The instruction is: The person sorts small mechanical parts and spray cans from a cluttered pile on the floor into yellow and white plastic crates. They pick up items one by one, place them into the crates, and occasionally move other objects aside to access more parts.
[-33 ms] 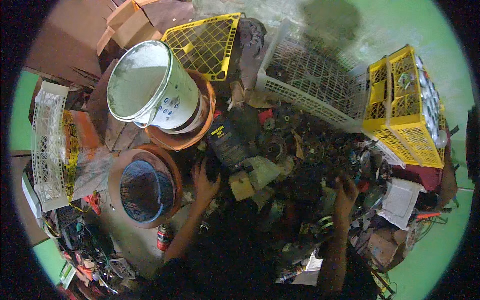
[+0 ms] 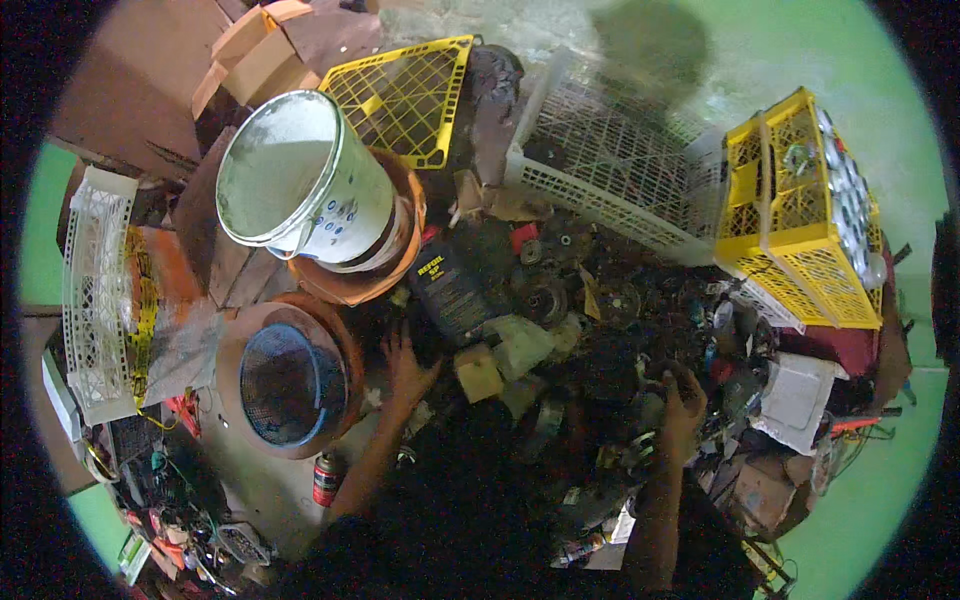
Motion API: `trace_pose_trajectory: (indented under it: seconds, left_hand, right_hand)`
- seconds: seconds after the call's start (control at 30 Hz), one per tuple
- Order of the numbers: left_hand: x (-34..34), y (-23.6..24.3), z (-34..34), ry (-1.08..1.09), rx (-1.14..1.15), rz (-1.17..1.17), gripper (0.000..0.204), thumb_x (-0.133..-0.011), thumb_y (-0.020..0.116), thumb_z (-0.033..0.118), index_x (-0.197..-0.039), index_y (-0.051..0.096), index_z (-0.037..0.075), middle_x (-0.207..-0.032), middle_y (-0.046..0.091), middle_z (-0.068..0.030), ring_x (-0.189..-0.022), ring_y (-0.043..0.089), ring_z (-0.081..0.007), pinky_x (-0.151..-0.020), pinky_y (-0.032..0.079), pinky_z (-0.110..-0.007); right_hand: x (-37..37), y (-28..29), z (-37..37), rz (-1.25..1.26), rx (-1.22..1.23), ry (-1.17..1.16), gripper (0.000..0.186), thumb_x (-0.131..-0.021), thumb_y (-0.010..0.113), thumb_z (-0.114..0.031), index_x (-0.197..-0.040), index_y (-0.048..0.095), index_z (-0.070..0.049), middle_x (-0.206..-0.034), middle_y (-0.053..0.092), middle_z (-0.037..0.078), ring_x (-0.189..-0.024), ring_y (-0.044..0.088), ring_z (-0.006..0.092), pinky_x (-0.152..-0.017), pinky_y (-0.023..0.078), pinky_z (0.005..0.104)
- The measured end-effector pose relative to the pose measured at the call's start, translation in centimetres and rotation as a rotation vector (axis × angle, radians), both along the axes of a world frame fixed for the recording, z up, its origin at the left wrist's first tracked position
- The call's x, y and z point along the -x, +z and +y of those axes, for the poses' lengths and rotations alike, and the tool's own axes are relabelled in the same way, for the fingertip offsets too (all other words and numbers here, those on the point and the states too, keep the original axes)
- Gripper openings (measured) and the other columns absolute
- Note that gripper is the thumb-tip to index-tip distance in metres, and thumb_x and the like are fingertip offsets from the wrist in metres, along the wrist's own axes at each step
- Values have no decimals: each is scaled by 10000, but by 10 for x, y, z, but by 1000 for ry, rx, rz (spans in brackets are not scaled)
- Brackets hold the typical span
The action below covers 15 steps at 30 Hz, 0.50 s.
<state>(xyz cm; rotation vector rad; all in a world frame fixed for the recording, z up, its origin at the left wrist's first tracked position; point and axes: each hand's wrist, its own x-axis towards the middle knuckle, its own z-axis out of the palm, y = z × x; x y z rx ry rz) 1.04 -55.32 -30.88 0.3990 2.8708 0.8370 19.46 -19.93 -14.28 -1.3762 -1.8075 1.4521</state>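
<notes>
My left hand (image 2: 405, 365) lies open with its fingers spread on the near edge of a heap of dark scrap metal parts (image 2: 590, 320). It is just below a black oil jug (image 2: 450, 290) and left of a tan block (image 2: 478, 373). My right hand (image 2: 680, 402) is further right in the heap. Its fingers are curled around a small dark metal part, too dim to identify. Both forearms come up from the lower edge.
A white bucket (image 2: 300, 190) stands in an orange basin (image 2: 350, 285). A blue mesh basket (image 2: 285, 385) sits in a brown basin. Yellow crates (image 2: 800, 210), a white crate (image 2: 620, 170), a yellow crate lid (image 2: 400, 95), cardboard boxes (image 2: 255, 50) and a red can (image 2: 325, 480) surround the heap.
</notes>
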Motion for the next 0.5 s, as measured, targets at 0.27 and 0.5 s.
trace_pose_trajectory:
  seconds: [0.27, 0.5]
  left_hand:
    - [19, -7, -7, 118, 115, -280, 1087, -519, 865, 380, -1424, 348, 73, -1346, 419, -276, -1275, 366, -447, -1065, 329, -513]
    - [-9, 69, 1, 47, 120, 111, 1052, -438, 879, 388, -1353, 459, 84, -1299, 470, -204, -1192, 416, -428, -1013, 342, -551]
  right_hand:
    - [11, 6, -19, -40, -132, 253, 239, -865, 665, -82, -1092, 659, -10, -1026, 679, 62, -920, 622, 134, -828, 481, 302]
    - [22, -25, -55, -80, 146, 397, 273, -888, 642, -68, -1148, 622, 11, -1094, 663, 92, -993, 613, 172, -904, 470, 321]
